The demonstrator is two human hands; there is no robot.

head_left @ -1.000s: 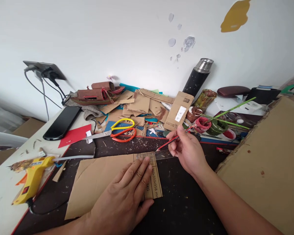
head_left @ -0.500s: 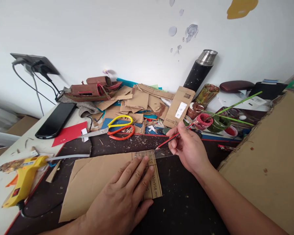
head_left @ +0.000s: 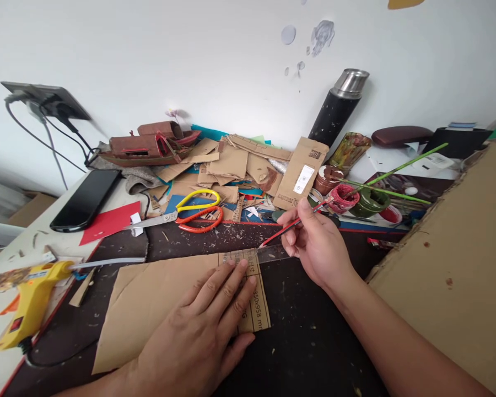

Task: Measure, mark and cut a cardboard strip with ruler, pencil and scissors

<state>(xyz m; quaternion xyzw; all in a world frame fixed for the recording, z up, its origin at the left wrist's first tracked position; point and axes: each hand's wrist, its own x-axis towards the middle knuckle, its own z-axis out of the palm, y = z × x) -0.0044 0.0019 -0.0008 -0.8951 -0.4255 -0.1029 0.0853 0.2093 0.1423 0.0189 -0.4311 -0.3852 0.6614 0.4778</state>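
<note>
My left hand (head_left: 202,320) lies flat with its fingers spread on a brown cardboard piece (head_left: 149,298) printed with dark lines and text at its right end. Beneath its fingertips runs a clear ruler (head_left: 275,252), which sticks out past the cardboard's upper right corner. Between thumb and fingers, my right hand (head_left: 314,237) grips a red and black pencil (head_left: 283,230). The pencil's tip is close to the ruler, by that corner; whether it touches cannot be made out.
Yellow and orange scissors (head_left: 198,209), a phone (head_left: 86,199) and a yellow glue gun (head_left: 35,298) lie to the left. Behind are cardboard scraps (head_left: 233,160), a model boat (head_left: 136,151), paint jars (head_left: 343,198) and a flask (head_left: 337,110). Large cardboard (head_left: 450,275) stands right.
The view has shifted slightly, so most things sit a little further left and higher. The pencil tip has moved slightly relative to the cardboard corner. Both hands keep their holds.
</note>
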